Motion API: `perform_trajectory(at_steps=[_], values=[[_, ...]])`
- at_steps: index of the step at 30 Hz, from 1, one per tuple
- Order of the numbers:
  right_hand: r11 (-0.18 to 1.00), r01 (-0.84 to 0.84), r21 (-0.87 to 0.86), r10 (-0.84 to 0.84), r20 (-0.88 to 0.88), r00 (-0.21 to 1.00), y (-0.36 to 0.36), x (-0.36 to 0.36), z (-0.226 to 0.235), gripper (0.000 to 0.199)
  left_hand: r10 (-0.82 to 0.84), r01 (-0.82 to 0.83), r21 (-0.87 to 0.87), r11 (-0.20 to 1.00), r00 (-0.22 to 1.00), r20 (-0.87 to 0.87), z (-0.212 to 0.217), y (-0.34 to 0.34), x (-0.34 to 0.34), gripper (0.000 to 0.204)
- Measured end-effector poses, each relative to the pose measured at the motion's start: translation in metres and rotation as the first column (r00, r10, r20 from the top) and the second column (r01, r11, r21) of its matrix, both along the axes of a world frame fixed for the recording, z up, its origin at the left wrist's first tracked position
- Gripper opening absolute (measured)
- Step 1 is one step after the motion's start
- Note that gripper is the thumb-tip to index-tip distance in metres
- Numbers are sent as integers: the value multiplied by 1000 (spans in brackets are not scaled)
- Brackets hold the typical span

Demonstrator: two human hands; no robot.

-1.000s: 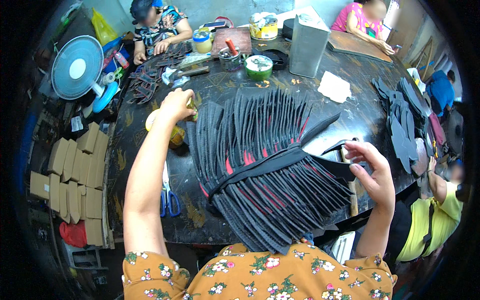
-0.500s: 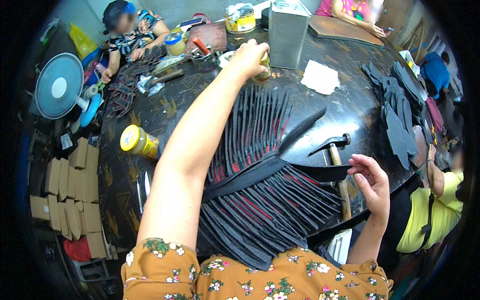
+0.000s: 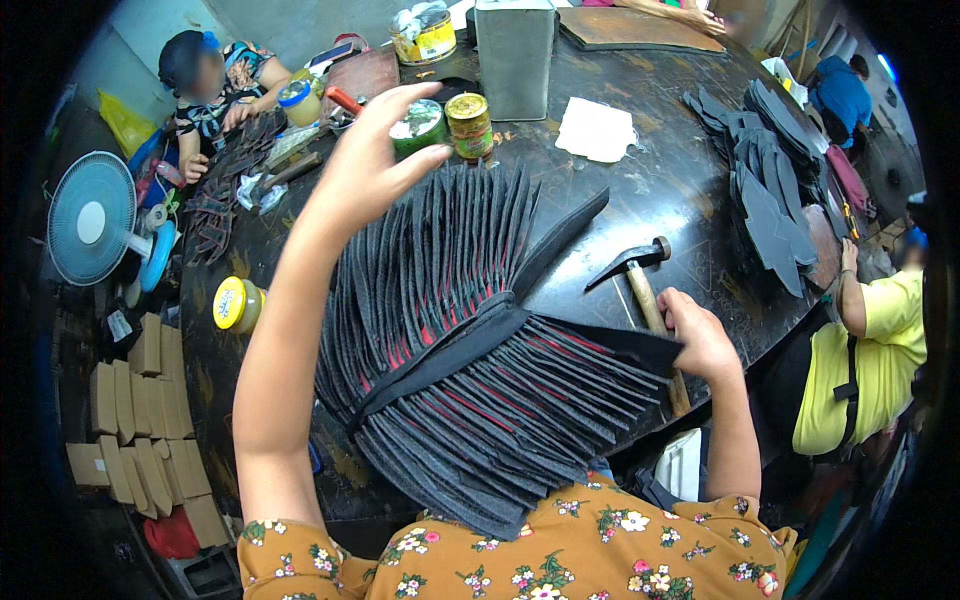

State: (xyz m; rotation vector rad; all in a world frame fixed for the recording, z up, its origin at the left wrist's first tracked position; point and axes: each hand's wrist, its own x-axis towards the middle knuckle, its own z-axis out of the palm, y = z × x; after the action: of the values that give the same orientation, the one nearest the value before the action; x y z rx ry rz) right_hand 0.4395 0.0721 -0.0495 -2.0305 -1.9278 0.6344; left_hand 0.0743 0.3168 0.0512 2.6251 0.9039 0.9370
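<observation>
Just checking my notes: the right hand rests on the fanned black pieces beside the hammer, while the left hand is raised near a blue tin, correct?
Not quite: in the head view the tin near the left hand is green. The right hand does rest on the fanned black pieces beside the hammer.

I see a green-lidded jar (image 3: 418, 128) beside a yellow-lidded jar with a green label (image 3: 469, 124) on the tabletop (image 3: 640, 200). A yellow-labelled tin (image 3: 426, 37) stands farther back, a yellow-lidded can (image 3: 236, 304) at the left edge, and tan cardboard boxes (image 3: 135, 420) on the floor.
</observation>
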Motion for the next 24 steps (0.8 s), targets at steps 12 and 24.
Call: perform_trajectory(at_steps=[12,24], values=[[850,352,392,-379,-9,925,-12,49,-58,40,678,-307,-699,646,651,340,-87,-230,-159,42],[913,8,408,96,-235,967,35,-25,52,34,645,-238,-871,431,755,113,-131,-244,-161,63]])
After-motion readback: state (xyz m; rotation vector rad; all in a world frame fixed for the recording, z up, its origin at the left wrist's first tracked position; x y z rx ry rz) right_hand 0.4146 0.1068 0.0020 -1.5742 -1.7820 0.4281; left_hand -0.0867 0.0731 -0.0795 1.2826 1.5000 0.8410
